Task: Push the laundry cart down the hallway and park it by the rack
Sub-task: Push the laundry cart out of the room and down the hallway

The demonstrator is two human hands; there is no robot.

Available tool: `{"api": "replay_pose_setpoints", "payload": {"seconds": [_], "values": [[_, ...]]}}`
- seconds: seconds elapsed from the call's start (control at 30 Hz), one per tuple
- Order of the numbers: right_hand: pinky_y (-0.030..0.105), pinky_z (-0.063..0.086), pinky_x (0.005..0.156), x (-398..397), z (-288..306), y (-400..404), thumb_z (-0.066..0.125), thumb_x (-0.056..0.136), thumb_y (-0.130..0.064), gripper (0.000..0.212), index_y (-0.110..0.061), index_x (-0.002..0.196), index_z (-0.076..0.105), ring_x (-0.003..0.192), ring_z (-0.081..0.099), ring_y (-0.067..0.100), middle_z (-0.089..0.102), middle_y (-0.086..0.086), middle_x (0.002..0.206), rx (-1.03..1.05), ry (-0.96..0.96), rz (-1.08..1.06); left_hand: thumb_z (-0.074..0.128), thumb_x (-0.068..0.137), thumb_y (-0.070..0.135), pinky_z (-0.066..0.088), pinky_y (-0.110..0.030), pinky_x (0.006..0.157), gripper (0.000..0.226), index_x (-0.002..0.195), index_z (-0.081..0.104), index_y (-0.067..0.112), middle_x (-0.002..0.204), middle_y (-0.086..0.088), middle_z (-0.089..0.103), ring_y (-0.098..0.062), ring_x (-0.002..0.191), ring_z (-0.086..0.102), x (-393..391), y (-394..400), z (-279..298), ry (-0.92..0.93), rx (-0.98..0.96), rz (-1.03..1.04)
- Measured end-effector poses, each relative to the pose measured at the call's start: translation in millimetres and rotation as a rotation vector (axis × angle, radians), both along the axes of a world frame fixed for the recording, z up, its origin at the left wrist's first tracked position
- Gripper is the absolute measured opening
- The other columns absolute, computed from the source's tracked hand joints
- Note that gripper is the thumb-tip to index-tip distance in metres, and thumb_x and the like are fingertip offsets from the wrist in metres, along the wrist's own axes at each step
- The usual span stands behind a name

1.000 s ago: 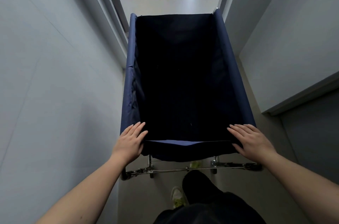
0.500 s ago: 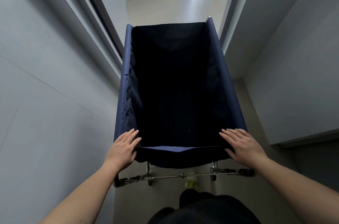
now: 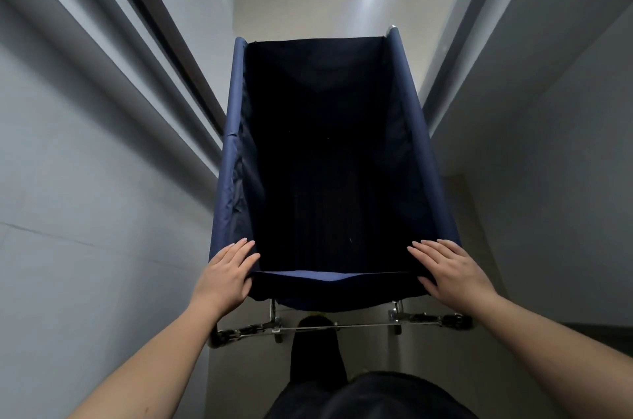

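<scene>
Left hand [image 3: 224, 276], right hand [image 3: 452, 273] flat on laundry cart [image 3: 231, 158] corners

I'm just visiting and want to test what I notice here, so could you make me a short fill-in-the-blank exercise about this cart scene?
1. The fabric of the laundry cart is dark ____.
2. The inside of the cart holds ____ laundry.
3. The left hand and the right hand rest on the cart's ____ corners, fingers flat.
4. The cart rolls between two grey ____.

Missing words: blue; no; near; walls
</scene>
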State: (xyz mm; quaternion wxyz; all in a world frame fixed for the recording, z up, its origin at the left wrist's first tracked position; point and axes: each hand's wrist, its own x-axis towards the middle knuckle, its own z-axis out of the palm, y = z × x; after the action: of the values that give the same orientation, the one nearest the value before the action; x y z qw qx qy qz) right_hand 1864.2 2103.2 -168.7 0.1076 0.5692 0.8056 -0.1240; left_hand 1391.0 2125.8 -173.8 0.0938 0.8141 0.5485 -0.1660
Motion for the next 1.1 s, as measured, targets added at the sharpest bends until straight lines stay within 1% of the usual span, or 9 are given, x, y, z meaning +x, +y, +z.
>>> {"api": "replay_pose_setpoints", "payload": {"seconds": [0.07, 0.17, 0.23, 0.43, 0.63, 0.77, 0.8, 0.93, 1.1], "values": [[0.035, 0.029, 0.11, -2.7, -1.3, 32.4, 0.046, 0.083, -0.045, 0.059, -0.019, 0.135, 0.055, 0.124, 0.057, 0.017, 0.06, -0.002, 0.135, 0.014, -0.006, -0.003, 0.044, 0.08, 0.038, 0.024, -0.037, 0.112, 0.053, 0.125, 0.065, 0.017, 0.139, -0.007, 0.056, -0.025, 0.131, 0.05, -4.1, 33.3, -1.4, -0.005, 0.002, 0.002], [0.035, 0.028, 0.11, -5.5, -1.9, 79.6, 0.046, 0.083, -0.046, 0.058, -0.02, 0.134, 0.056, 0.123, 0.058, 0.016, 0.06, -0.002, 0.134, 0.008, -0.008, -0.006, 0.065, 0.076, 0.033, 0.024, -0.036, 0.112, 0.052, 0.126, 0.064, 0.018, 0.139, -0.006, 0.056, -0.025, 0.13, 0.05, -6.8, 83.1, -2.6, -0.026, 0.017, 0.004], [0.035, 0.027, 0.111, -6.1, -1.3, 110.6, 0.044, 0.084, -0.047, 0.059, -0.02, 0.135, 0.055, 0.124, 0.057, 0.016, 0.06, -0.003, 0.135, 0.001, -0.027, -0.017, 0.074, 0.072, 0.031, 0.024, -0.036, 0.112, 0.055, 0.125, 0.064, 0.018, 0.138, -0.006, 0.057, -0.025, 0.129, 0.052, -6.9, 114.2, -0.5, -0.026, 0.006, 0.004], [0.035, 0.028, 0.111, -9.2, -1.3, 200.7, 0.042, 0.084, -0.046, 0.059, -0.019, 0.135, 0.055, 0.124, 0.057, 0.017, 0.061, -0.001, 0.134, 0.018, -0.044, -0.019, 0.079, 0.068, 0.032, 0.025, -0.036, 0.11, 0.057, 0.122, 0.067, 0.018, 0.135, -0.007, 0.059, -0.025, 0.125, 0.055, -9.8, 205.5, 0.5, -0.015, 0.019, -0.022], [0.036, 0.03, 0.111, -4.3, 0.5, 291.6, 0.043, 0.084, -0.046, 0.058, -0.017, 0.132, 0.058, 0.122, 0.059, 0.018, 0.062, 0.001, 0.132, 0.043, -0.021, -0.015, 0.077, 0.069, 0.032, 0.025, -0.036, 0.11, 0.056, 0.122, 0.066, 0.018, 0.133, -0.006, 0.061, -0.024, 0.123, 0.057, -4.4, 291.1, 2.1, -0.028, 0.014, -0.037], [0.037, 0.031, 0.111, 5.6, 0.2, 353.9, 0.042, 0.086, -0.048, 0.059, -0.016, 0.133, 0.057, 0.124, 0.057, 0.018, 0.061, 0.0, 0.134, 0.042, -0.035, 0.002, 0.053, 0.078, 0.034, 0.025, -0.034, 0.11, 0.049, 0.122, 0.067, 0.018, 0.131, -0.005, 0.062, -0.022, 0.121, 0.059, 3.8, 346.8, 3.4, -0.037, 0.028, -0.054], [0.037, 0.031, 0.111, 7.7, 0.3, 369.9, 0.042, 0.086, -0.048, 0.059, -0.017, 0.134, 0.056, 0.125, 0.056, 0.018, 0.06, 0.0, 0.135, 0.043, -0.037, 0.004, 0.051, 0.079, 0.035, 0.026, -0.034, 0.11, 0.049, 0.122, 0.066, 0.019, 0.13, -0.005, 0.063, -0.022, 0.121, 0.059, 5.6, 362.6, 3.4, -0.032, 0.027, -0.056], [0.035, 0.028, 0.112, 13.2, 4.3, 439.6, 0.042, 0.084, -0.05, 0.061, -0.018, 0.135, 0.055, 0.125, 0.056, 0.017, 0.059, -0.001, 0.136, 0.029, -0.029, 0.0, 0.076, 0.071, 0.03, 0.028, -0.033, 0.108, 0.053, 0.123, 0.066, 0.019, 0.126, -0.003, 0.065, -0.021, 0.116, 0.061, 14.3, 427.1, 4.2, -0.062, 0.054, -0.002], [0.035, 0.027, 0.111, 15.7, 5.6, 514.6, 0.043, 0.083, -0.049, 0.062, -0.019, 0.135, 0.055, 0.125, 0.057, 0.017, 0.06, -0.001, 0.135, -0.009, -0.011, 0.005, 0.079, 0.068, 0.029, 0.029, -0.034, 0.107, 0.056, 0.121, 0.067, 0.018, 0.124, -0.002, 0.066, -0.021, 0.114, 0.062, 15.4, 499.9, 4.6, -0.054, 0.043, 0.029]]}}
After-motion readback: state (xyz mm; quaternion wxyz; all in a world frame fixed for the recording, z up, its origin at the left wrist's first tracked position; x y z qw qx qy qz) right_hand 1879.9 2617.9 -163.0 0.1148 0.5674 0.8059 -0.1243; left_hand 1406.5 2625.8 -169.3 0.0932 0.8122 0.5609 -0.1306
